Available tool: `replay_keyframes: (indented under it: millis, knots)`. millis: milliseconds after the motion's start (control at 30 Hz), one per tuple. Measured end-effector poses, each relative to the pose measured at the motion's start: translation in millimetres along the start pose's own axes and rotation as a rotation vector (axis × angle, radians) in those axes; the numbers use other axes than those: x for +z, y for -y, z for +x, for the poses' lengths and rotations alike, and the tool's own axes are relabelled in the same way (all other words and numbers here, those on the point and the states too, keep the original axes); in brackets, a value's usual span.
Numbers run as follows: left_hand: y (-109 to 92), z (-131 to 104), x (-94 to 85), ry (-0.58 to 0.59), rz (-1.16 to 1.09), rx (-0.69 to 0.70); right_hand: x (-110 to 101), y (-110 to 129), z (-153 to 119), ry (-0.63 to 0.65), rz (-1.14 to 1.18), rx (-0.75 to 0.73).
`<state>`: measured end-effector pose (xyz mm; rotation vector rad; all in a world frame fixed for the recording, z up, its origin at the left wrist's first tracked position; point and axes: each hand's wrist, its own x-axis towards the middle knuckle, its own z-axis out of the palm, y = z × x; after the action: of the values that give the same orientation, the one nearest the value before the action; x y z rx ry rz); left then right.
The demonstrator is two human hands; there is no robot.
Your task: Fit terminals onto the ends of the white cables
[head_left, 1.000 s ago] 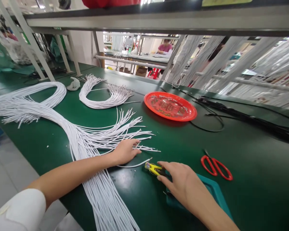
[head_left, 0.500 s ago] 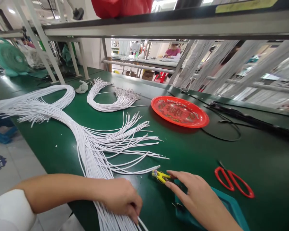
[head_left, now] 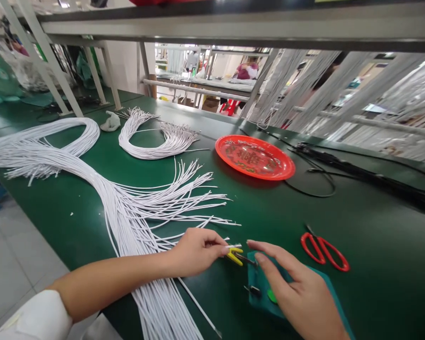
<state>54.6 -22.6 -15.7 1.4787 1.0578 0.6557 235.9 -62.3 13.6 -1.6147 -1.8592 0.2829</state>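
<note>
My left hand [head_left: 201,252] is closed in a pinch on the end of a white wire [head_left: 233,246]. That end lies at a small yellow clip-like piece [head_left: 235,256], which sits on a dark metal arm beside a teal box [head_left: 331,288]. Over the box is my right hand [head_left: 301,290], its thumb and forefinger apart near the metal arm, with nothing visible between them. It hides much of the box; a green spot shows below the thumb. Under my left forearm runs a long bundle of white wires [head_left: 127,222], loose ends fanned to the right.
Red-handled scissors [head_left: 324,250] lie right of the box. Farther back are a red tray [head_left: 255,158], a curved wire bundle [head_left: 145,150] and black cables [head_left: 361,177]. A shelf beam [head_left: 212,33] crosses above the green table [head_left: 212,302]. Beyond it, a person [head_left: 247,71] sits.
My left hand has moved up and right from the wire bundle to the yellow piece, bringing a wire end. My right fingers have come off the yellow piece. The view has shifted slightly.
</note>
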Motion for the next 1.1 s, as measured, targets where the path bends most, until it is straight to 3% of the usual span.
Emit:
replay_keyframes:
  millis: [133,300,367,433,600,667,733,833,967,1100]
  knots:
    - [-3,-4,-2.1,-0.027,0.106,0.107,0,8,1,0.019,0.000,-0.196]
    - [-9,-8,-9.6,0.085,0.131,0.267,-4,18,12,0.140,0.021,-0.351]
    - [-11,-7,-13.5,0.093,0.022,0.290,-3,22,13,0.153,0.096,-0.273]
    - [-11,-6,-17.1,0.078,-0.149,0.252,5,26,12,0.132,0.227,-0.103]
    - [-10,-3,-20.8,0.077,-0.488,0.040,50,31,4,-0.041,0.717,0.393]
    - [-8,-2,-20.2,0.058,-0.543,-0.006,64,33,2,-0.102,0.779,0.469]
    - [-6,-1,-19.1,0.039,-0.569,-0.027,69,35,1,-0.165,0.693,0.472]
    - [-5,-1,-17.4,0.043,-0.534,-0.016,63,40,2,-0.182,0.405,0.362]
    - [-4,-4,-13.3,0.032,-0.385,0.017,51,36,1,-0.198,0.019,0.049]
    - [0,-8,-7.1,-0.070,-0.166,0.088,48,27,0,-0.227,-0.280,-0.238]
